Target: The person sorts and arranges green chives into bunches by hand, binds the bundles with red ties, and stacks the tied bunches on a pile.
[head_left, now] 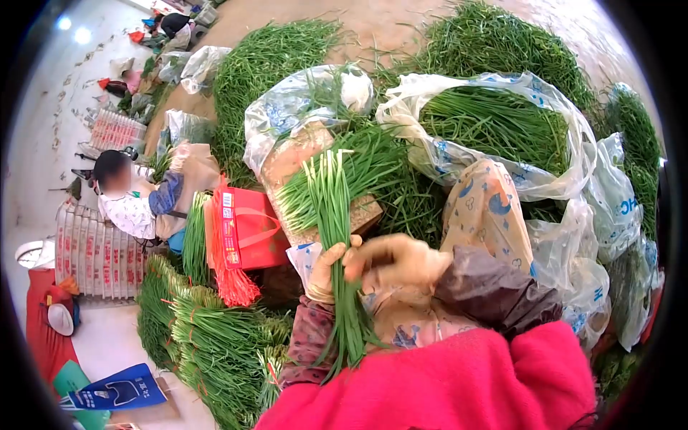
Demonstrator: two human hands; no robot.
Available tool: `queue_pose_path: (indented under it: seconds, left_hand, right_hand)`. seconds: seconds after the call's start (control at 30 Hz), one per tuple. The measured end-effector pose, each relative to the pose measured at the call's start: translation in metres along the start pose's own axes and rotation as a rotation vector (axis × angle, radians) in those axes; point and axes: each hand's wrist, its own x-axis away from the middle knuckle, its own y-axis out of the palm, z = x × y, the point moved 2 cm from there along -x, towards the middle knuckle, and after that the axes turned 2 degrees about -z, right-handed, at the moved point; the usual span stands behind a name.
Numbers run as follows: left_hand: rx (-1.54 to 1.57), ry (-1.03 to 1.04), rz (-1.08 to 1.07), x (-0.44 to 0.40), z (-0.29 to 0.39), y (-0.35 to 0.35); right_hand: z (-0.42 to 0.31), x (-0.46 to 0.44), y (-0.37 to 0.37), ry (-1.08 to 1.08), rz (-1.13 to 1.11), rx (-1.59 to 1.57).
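Observation:
An upright bunch of garlic chives [332, 208] stands in front of me, white stem ends up and green leaves hanging down. My left hand [322, 278], gloved, is closed around its middle. My right hand [405, 259], gloved too, is at the bunch's right side, smeared by motion; its fingers look bent, but whether they grip anything is unclear. Just beyond, loose chives [297, 203] lie across a speckled board [368, 213]. Left of the board is a red bag [261, 229] with a bundle of red ties [235, 288] in front of it.
Tied chive bundles [215, 333] are piled at lower left. An open plastic bag [401, 107] of chives stands at the right, with leaf heaps [276, 57] behind. A co-worker [132, 197] sits at the left near stacked crates [100, 251]. Patterned cloth [487, 208] covers my knee.

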Motion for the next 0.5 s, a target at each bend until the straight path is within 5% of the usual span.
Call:
queue_pose_path:
  seconds: [0.07,0.13,0.2,0.33,0.5]
  left_hand:
    - [0.004,0.007,-0.186,0.0,0.004,-0.013]
    - [-0.224,-0.018,-0.24,0.006,0.008,0.002]
    - [-0.275,-0.088,-0.153,0.015,0.011,-0.003]
    - [-0.318,-0.121,-0.129,0.033,0.008,-0.022]
    - [-0.302,-0.273,-0.205,0.049,-0.007,-0.014]
  right_hand:
    - [0.026,-0.017,-0.035,0.087,0.253,0.209]
    - [0.044,-0.02,-0.037,0.079,0.059,-0.416]
    - [0.039,-0.016,-0.038,0.097,0.004,-0.361]
    - [0.061,-0.033,-0.062,0.357,-0.039,0.291]
    - [0.107,-0.063,-0.076,-0.022,-0.038,-0.655]
